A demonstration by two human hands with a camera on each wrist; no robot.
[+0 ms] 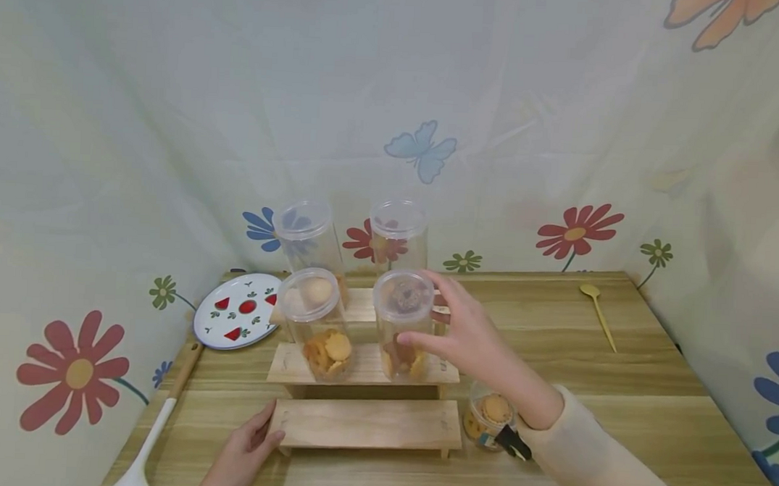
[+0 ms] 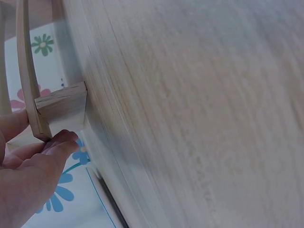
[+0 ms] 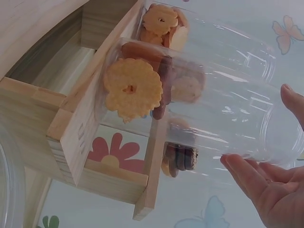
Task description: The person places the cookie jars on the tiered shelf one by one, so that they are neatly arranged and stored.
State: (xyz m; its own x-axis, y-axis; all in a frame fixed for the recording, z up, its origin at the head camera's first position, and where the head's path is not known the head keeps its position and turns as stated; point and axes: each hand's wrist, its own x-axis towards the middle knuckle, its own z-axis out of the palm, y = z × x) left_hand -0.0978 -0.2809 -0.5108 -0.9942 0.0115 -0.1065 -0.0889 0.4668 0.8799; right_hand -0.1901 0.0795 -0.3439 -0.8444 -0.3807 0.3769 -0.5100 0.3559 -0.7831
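The head view looks forward and down from above the bench (image 1: 650,399), taking in the wooden shelf (image 1: 368,423). The left wrist view is rolled sideways, close to the shelf's left end. The right wrist view, also sideways, faces the jars (image 1: 400,301) from close up. All 3 share the shelf; head and right wrist share the jars.

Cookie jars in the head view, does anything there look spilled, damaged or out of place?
I see nothing spilled or damaged. One cookie jar may look out of place: it sits on the table, right of the wooden stand, while four tall jars stand on its upper two tiers.
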